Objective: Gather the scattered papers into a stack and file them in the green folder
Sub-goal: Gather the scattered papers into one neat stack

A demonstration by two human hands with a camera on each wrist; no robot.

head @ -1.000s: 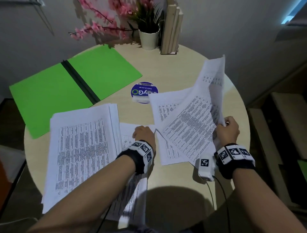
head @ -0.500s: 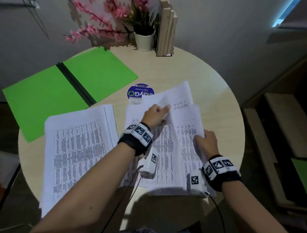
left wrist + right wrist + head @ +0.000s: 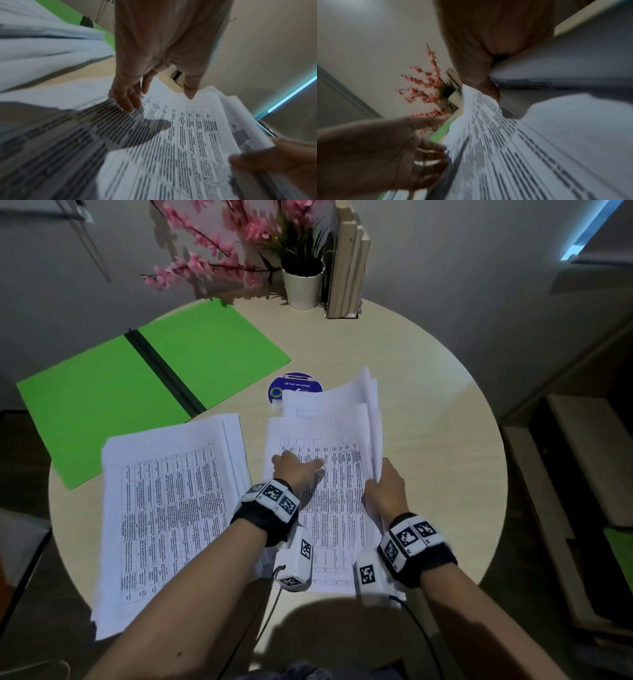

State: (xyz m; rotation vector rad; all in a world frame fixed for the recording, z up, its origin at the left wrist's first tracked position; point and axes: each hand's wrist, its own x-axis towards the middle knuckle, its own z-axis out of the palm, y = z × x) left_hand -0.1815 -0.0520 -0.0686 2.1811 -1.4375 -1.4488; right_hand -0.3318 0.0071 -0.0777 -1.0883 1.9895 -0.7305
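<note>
The right hand [image 3: 385, 491] pinches the right edge of the loose papers [image 3: 329, 474], which a second ago it held raised and now lie flat. The left hand [image 3: 296, 470], fingers straight, presses them down. Gathering is nearly done; the larger pile [image 3: 171, 508] and open green folder [image 3: 137, 388] wait left.

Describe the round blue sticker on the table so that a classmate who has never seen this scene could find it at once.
Start at the round table, then find the open green folder. Just right of the folder's near corner lies the round blue sticker, partly covered by the right-hand paper pile. It is the only blue, circular thing there.
</note>
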